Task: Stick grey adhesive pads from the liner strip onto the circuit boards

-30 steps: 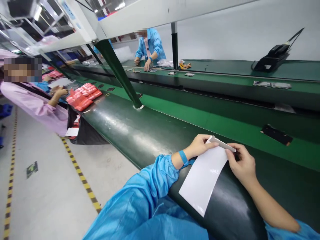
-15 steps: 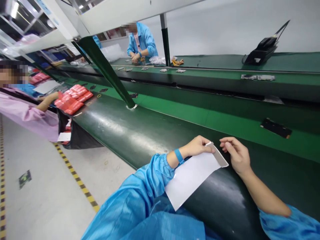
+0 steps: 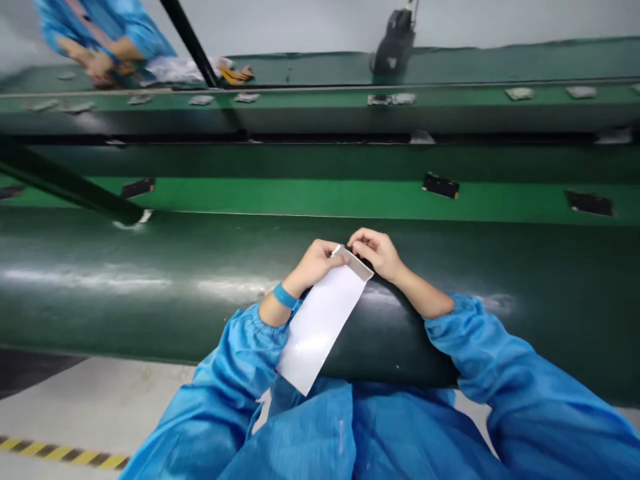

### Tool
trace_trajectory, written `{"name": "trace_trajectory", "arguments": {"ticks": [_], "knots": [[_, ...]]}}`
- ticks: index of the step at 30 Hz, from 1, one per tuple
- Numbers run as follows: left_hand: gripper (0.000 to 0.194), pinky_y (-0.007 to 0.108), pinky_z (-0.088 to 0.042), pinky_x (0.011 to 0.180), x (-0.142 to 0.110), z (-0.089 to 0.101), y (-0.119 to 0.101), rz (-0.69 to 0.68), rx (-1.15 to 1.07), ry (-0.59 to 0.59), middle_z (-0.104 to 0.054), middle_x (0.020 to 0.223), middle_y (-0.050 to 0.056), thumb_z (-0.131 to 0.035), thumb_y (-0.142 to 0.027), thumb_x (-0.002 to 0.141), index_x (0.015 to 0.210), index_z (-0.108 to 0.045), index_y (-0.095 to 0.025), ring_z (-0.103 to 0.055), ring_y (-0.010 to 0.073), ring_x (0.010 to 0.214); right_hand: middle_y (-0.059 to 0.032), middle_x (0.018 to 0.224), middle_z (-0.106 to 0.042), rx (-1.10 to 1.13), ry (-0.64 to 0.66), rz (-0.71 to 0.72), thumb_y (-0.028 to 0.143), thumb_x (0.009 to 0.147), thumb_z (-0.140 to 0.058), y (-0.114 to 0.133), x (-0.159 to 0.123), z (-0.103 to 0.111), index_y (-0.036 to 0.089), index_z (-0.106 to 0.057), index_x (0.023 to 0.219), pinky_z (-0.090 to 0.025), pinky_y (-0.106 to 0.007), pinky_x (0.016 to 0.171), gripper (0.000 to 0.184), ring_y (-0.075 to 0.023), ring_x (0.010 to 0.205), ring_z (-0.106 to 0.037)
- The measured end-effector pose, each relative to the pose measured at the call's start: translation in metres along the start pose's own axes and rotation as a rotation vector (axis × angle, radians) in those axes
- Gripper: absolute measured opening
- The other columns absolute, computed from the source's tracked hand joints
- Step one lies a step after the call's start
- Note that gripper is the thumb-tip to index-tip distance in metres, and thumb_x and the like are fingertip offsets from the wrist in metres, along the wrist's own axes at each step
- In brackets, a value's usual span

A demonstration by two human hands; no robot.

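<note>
My left hand (image 3: 320,261) is closed on the upper end of a long white sheet (image 3: 320,317), its thumb lying over a narrow grey strip (image 3: 359,266) across that end. From there the sheet slants down towards my lap. Close beside the strip's far side is my right hand (image 3: 377,253), fingers curled and thumb brought in to the fingertips. Whether those fingertips touch the strip or pinch something small, I cannot tell. Both hands are just above the dark green worktop (image 3: 175,267).
Beyond the worktop runs a bright green belt (image 3: 300,197) carrying several dark flat parts (image 3: 441,185). A dark green post (image 3: 70,187) slants at the left. On the far bench, small flat pieces (image 3: 391,99) lie in a row, and a co-worker (image 3: 107,40) in blue stands there.
My view has swung right and levelled, facing the belt squarely. The right hand has come closer to the strip's edge; the left hand keeps its hold on the sheet.
</note>
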State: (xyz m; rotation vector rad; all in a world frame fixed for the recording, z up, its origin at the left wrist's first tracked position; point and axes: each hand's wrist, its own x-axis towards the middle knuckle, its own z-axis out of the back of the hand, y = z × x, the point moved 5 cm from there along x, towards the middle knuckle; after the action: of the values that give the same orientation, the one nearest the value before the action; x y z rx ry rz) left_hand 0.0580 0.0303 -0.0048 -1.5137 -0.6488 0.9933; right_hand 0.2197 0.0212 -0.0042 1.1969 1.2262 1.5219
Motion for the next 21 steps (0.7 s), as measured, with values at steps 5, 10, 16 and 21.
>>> {"name": "trace_trajectory", "arguments": {"ticks": [5,10,16,21], "knots": [[0.034,0.02,-0.034,0.048,-0.0007,-0.0007,-0.0013,0.015,0.033,0.018,-0.064,0.06,0.0,-0.084,-0.046,0.066,0.066,-0.075,-0.013,-0.049,0.0104,0.052,-0.0015,0.077,-0.063,0.019,0.035,-0.049,0.053,0.087,-0.073,-0.0065,0.0014,-0.0046,0.019,-0.065,0.086,-0.044,-0.028,0.062,0.035,-0.0149,0.068,-0.055],[0.033,0.02,-0.031,0.047,-0.0015,-0.0012,-0.0029,0.015,0.086,0.023,-0.061,0.057,0.0,-0.083,-0.046,0.067,0.064,-0.074,-0.013,-0.047,0.0099,0.051,-0.0006,0.079,-0.062,-0.027,0.073,-0.056,0.045,0.089,-0.07,-0.0084,0.0019,-0.0071,0.019,-0.064,0.089,-0.041,-0.027,0.062,0.027,-0.0131,0.067,-0.052],[0.032,0.02,-0.032,0.046,-0.0009,-0.0026,-0.0027,0.014,0.095,0.036,-0.061,0.058,0.0,-0.084,-0.044,0.066,0.064,-0.074,-0.014,-0.046,0.0101,0.05,0.0008,0.076,-0.058,-0.02,0.111,-0.073,0.043,0.088,-0.069,-0.0081,0.0027,-0.0082,0.018,-0.063,0.088,-0.04,-0.027,0.061,0.025,-0.0128,0.067,-0.05],[0.033,0.02,-0.032,0.046,-0.0014,-0.0026,-0.0029,0.006,0.106,0.031,-0.061,0.058,0.0,-0.083,-0.046,0.067,0.065,-0.075,-0.014,-0.046,0.0103,0.05,0.0023,0.074,-0.054,-0.016,0.095,-0.049,0.041,0.088,-0.069,-0.0069,0.0027,-0.0083,0.019,-0.061,0.085,-0.038,-0.027,0.061,0.023,-0.012,0.066,-0.047]]}}
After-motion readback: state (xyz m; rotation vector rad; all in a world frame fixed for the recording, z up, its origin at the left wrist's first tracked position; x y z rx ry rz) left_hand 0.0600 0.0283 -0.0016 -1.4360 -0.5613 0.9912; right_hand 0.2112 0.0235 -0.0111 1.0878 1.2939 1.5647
